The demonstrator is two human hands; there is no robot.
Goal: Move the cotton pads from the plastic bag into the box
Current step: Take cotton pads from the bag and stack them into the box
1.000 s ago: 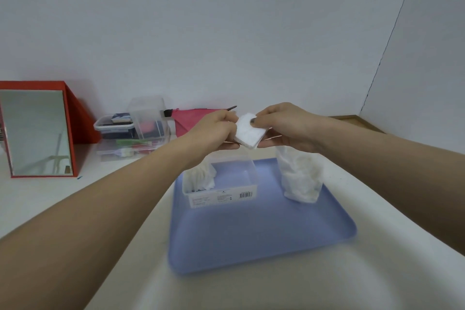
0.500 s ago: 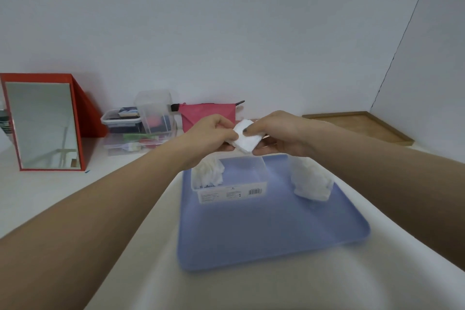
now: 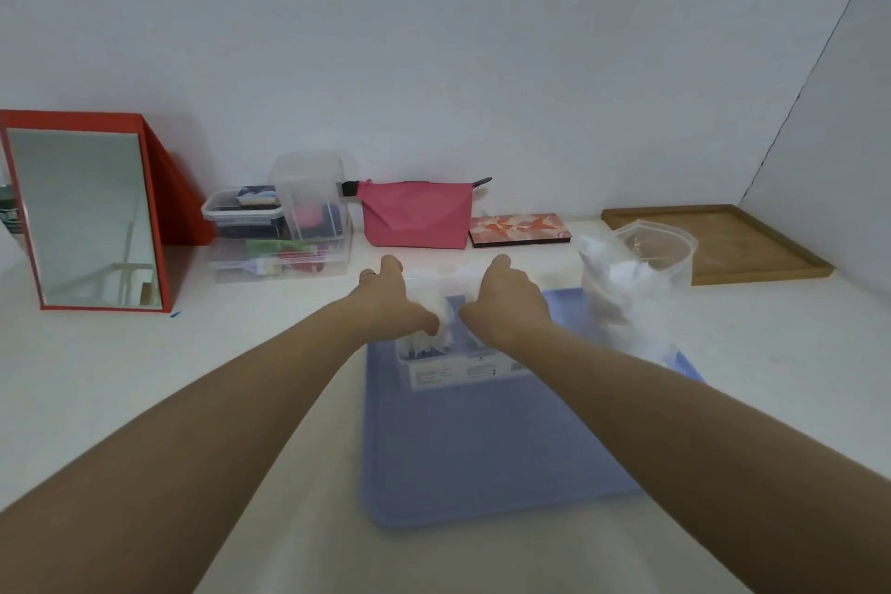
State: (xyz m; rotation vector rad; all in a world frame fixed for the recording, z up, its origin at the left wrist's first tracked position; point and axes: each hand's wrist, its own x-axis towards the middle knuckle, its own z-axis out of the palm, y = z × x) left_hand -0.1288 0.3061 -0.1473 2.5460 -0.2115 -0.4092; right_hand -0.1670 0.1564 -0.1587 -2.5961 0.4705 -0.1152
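Observation:
A clear plastic box [image 3: 453, 371] with a white label stands at the far end of the blue tray [image 3: 482, 458]. My left hand [image 3: 393, 299] and my right hand [image 3: 508, 304] are both down over the box, backs toward me. Between their thumbs they hold a white stack of cotton pads [image 3: 444, 310] at the box's opening. More white pads [image 3: 424, 345] show through the box's left side. The fingertips are hidden behind the hands. The open plastic bag [image 3: 641, 256] with pads in it stands upright at the tray's far right corner.
Along the back wall stand a red-framed mirror [image 3: 87, 217], stacked clear organisers [image 3: 284, 232], a pink pouch [image 3: 414, 215], a floral palette [image 3: 520, 229] and a wooden tray [image 3: 713, 241]. The white tabletop surrounds the blue tray.
Both hands have dropped from chest height down to the box, taking the pad stack with them. The view has tilted and now shows the whole bag and the back row.

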